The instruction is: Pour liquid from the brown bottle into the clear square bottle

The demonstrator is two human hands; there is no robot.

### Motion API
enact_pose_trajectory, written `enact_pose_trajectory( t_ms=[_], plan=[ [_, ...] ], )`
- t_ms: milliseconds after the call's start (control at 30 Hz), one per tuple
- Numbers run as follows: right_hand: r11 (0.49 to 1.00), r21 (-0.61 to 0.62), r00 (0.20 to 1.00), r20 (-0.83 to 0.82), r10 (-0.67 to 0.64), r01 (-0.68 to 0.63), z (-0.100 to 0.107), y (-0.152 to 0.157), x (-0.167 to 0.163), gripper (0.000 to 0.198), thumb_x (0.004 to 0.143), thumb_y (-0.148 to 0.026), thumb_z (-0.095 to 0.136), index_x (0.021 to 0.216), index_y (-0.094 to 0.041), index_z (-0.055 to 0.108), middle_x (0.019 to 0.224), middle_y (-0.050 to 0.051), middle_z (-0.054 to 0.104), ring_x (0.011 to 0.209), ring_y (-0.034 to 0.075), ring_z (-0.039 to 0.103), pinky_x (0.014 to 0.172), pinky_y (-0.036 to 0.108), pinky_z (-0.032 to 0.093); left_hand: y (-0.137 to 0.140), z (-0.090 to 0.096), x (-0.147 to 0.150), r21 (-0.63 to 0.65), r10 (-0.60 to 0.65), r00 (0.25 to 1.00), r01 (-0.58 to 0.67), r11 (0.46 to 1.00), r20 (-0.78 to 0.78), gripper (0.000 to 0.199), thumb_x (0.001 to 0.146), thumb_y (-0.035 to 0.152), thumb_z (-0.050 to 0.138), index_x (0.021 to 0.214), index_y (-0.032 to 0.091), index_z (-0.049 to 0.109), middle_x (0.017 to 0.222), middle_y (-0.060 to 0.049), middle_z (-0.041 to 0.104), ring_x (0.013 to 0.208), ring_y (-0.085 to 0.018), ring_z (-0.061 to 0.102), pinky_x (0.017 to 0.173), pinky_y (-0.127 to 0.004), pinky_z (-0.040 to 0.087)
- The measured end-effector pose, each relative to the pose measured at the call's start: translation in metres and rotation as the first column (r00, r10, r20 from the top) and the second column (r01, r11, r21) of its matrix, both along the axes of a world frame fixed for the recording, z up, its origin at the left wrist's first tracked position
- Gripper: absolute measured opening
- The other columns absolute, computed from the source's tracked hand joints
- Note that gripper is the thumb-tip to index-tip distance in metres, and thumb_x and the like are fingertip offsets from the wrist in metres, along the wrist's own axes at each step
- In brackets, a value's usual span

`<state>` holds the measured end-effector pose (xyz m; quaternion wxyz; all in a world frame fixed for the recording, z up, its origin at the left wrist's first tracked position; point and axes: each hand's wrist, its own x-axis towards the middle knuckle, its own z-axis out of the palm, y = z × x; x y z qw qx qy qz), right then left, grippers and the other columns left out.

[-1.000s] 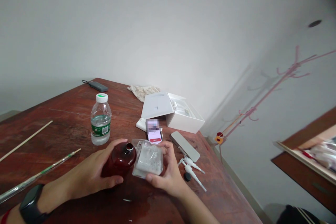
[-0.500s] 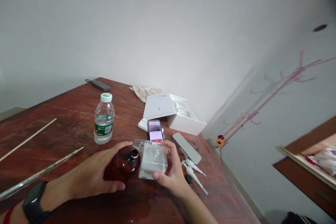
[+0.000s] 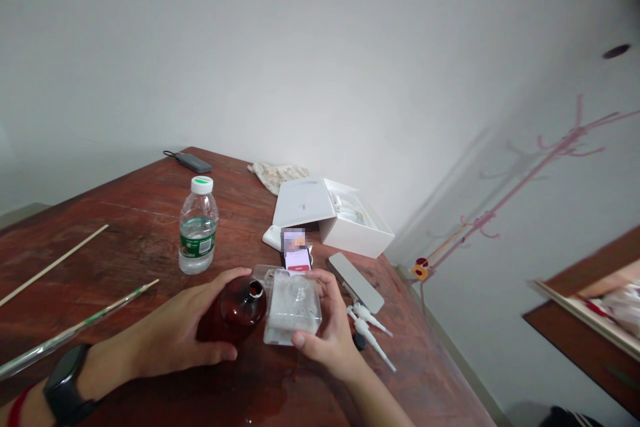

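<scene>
My left hand [image 3: 200, 320] is wrapped round a brown bottle [image 3: 240, 310] whose narrow neck has no cap on it. My right hand [image 3: 327, 327] grips a clear square plastic container [image 3: 294, 307], thumb on the near side and fingers on the far side. The bottle and the container are side by side, very close together. To the right of my right hand lie white pump heads [image 3: 370, 333] with a small black cap [image 3: 359, 341] near them. Just beyond the container is a phone [image 3: 298, 260] with its screen lit.
A water bottle [image 3: 199, 233] with a green label stands left of centre. Thin sticks [image 3: 60, 262] lie at the left, one in a clear sleeve. Farther back are an open white box [image 3: 355, 233], a cloth [image 3: 275, 175] and a grey device [image 3: 193, 162]. A flat grey case [image 3: 356, 282] lies right.
The container in my right hand has shifted very slightly toward me and to the right. The brown bottle stays in my left hand, almost unmoved.
</scene>
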<state>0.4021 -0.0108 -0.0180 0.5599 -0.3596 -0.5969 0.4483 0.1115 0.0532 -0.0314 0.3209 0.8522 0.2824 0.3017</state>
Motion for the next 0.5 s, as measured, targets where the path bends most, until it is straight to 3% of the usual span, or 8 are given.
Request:
enact_pose_trajectory(
  t_ms=[500],
  plan=[
    [1.0, 0.0, 0.999, 0.046, -0.03, 0.03, 0.001, 0.001, -0.004, 0.086, 0.066, -0.066, 0.1, 0.129, -0.031, 0.054, 0.118, 0.01, 0.076, 0.105, 0.033, 0.074, 0.089, 0.044, 0.059, 0.006, -0.012, -0.003, 0.002, -0.023, 1.0, 0.023, 1.0, -0.012, 0.102, 0.09, 0.071, 0.08, 0.169, 0.029, 0.03, 0.161, -0.017, 0.062, 0.141, -0.042, 0.067, 0.118, -0.048, 0.055]
  ],
)
